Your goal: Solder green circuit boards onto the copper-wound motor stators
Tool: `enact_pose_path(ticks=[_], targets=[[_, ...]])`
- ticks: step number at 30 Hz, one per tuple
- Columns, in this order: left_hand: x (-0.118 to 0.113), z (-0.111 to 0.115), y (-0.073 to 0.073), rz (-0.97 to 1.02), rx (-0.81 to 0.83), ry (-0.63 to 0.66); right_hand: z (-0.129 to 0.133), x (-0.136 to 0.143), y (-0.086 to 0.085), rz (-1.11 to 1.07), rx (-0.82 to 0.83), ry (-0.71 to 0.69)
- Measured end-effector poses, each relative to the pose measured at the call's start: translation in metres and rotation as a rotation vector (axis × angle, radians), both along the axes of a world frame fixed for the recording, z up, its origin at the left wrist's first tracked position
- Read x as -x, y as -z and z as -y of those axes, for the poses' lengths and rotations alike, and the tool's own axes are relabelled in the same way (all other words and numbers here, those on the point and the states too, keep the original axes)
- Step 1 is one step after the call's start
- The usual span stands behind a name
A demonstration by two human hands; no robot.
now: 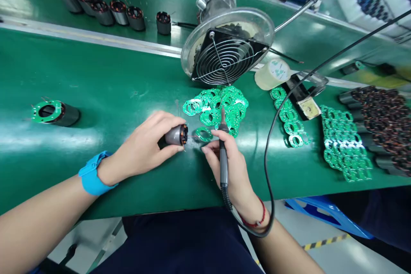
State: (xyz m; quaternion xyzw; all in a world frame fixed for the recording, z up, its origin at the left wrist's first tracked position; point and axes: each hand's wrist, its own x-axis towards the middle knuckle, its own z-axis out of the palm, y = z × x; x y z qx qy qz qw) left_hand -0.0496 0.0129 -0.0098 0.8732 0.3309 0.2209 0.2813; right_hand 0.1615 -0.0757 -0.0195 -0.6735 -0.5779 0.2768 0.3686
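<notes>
My left hand (150,139) grips a grey motor stator (174,135) lying on its side, its copper-wound end facing right. A soldering iron (224,163) with a dark handle rests in my right hand (236,171), its tip pointing away from me over a pile of green ring-shaped circuit boards (224,105). Between the two hands is a single ring-shaped circuit board (203,134), close to my right fingertips; whether they touch it I cannot tell. Behind the hands stands a round fume extractor fan (224,64) with a wire grille.
A stator with a board on top (56,112) stands at the left. Several bare stators (104,13) line the back shelf. To the right are a solder spool (272,74), a sponge holder (308,108), board panels (345,143) and stacked stators (382,128). The iron's black cable (269,158) loops over my right wrist.
</notes>
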Motion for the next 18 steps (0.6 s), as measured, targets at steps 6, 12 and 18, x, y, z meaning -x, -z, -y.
enact_pose_path(ticks=[6,12,18], targets=[[-0.003,0.015,-0.004,0.162,0.447,0.022,-0.015,0.024,-0.003,-0.273,-0.205,0.114],[-0.013,0.009,0.012,0.074,0.406,0.036,-0.036,0.011,-0.013,-0.306,-0.010,-0.269],[0.002,0.002,-0.005,-0.079,0.204,0.041,-0.026,0.018,0.006,0.321,-0.318,-0.173]])
